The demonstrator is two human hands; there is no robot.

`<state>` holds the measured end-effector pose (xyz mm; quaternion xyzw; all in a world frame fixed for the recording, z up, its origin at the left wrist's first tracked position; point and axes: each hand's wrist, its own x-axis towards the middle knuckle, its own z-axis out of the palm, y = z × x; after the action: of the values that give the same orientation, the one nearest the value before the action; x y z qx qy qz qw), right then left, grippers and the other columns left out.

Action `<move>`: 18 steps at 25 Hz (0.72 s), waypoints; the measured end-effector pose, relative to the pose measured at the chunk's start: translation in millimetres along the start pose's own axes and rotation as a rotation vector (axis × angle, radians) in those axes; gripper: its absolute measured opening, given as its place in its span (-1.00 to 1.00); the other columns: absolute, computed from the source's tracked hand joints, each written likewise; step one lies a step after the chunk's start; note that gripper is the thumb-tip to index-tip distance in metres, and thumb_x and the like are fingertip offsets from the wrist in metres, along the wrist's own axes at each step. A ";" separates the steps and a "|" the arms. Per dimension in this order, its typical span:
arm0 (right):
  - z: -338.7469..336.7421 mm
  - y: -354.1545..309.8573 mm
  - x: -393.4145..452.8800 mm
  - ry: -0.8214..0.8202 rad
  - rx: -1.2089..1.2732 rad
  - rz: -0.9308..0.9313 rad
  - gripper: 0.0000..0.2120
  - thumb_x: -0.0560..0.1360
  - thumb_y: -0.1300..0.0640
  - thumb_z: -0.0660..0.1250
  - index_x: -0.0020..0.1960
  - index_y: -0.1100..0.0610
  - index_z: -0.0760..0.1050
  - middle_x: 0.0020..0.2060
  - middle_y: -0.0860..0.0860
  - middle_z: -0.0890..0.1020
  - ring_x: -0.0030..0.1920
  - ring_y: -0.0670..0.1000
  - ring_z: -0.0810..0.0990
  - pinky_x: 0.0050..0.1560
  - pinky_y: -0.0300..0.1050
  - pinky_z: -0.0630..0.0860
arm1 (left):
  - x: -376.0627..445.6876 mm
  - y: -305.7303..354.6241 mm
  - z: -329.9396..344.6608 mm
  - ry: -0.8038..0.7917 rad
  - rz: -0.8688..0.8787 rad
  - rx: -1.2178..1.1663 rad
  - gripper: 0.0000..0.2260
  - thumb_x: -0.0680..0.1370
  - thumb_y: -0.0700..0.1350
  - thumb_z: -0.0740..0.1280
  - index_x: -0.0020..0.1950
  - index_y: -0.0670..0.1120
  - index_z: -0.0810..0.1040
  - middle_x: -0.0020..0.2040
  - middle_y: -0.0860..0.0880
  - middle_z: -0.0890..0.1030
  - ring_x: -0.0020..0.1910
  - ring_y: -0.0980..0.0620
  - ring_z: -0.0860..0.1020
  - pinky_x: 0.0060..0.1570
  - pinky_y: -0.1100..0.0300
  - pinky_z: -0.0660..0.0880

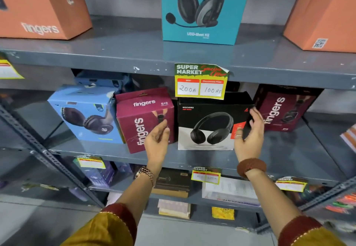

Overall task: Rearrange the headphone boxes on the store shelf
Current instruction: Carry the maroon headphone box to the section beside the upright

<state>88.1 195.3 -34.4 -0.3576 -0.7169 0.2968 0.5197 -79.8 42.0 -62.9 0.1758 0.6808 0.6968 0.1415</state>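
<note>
Both hands open: right hand (pixel 250 132) touching black box (pixel 208 126), left hand (pixel 157 139) clear.

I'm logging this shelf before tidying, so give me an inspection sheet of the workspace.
Surface: grey metal shelf, scuffed.
Job's things: light blue headphone box, two maroon Fingers boxes, black-and-white Rockerz box.
Clutter: yellow price tag, 200 and 100.
Grips: left hand open before maroon box; right hand open at Rockerz box's right edge.
Cables: nothing seen.
Surroundings: teal headset box above.
</note>
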 end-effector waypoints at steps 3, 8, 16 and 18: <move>21.2 -42.2 -25.9 -0.046 0.075 -0.163 -0.55 0.37 0.42 0.18 0.25 0.22 0.36 0.24 0.14 0.42 0.25 -0.01 0.41 0.28 -0.11 0.41 | 0.5 5.9 -34.6 0.139 0.078 -0.055 -0.76 0.55 -0.29 0.25 0.18 -0.15 0.58 0.10 -0.01 0.64 0.06 0.24 0.59 0.16 0.33 0.50; 76.1 -83.5 -67.1 -0.387 0.215 -0.111 -0.58 0.45 0.36 0.16 0.29 0.15 0.36 0.21 0.07 0.48 0.20 -0.03 0.48 0.24 -0.12 0.48 | 10.0 22.4 -93.0 0.305 0.114 -0.090 -0.72 0.57 -0.29 0.17 0.17 -0.09 0.59 0.01 0.10 0.64 -0.10 0.28 0.58 -0.07 0.39 0.49; 139.2 -114.8 -52.4 -0.625 0.233 0.393 -0.44 0.57 -0.01 0.08 0.48 0.09 -0.04 0.50 0.10 0.14 0.48 0.10 0.16 0.47 0.11 0.17 | 27.8 30.5 -121.4 0.171 -0.093 -0.025 -0.67 0.63 -0.10 0.10 0.37 -0.12 0.42 0.35 -0.05 0.48 0.27 0.08 0.45 0.21 0.28 0.34; 147.9 -115.2 -44.3 -0.666 0.242 0.479 -0.40 0.56 -0.08 0.06 0.49 0.10 -0.07 0.50 0.09 0.14 0.48 0.11 0.17 0.48 0.10 0.14 | 27.7 32.5 -120.2 0.114 -0.128 -0.020 -0.73 0.64 -0.06 0.06 0.23 -0.03 0.49 0.21 0.02 0.55 0.13 0.16 0.53 0.08 0.39 0.41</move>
<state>-68.0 85.5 -8.1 -0.3350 -0.7022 0.5904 0.2147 -155.9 -55.1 -30.4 0.0903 0.6906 0.7021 0.1484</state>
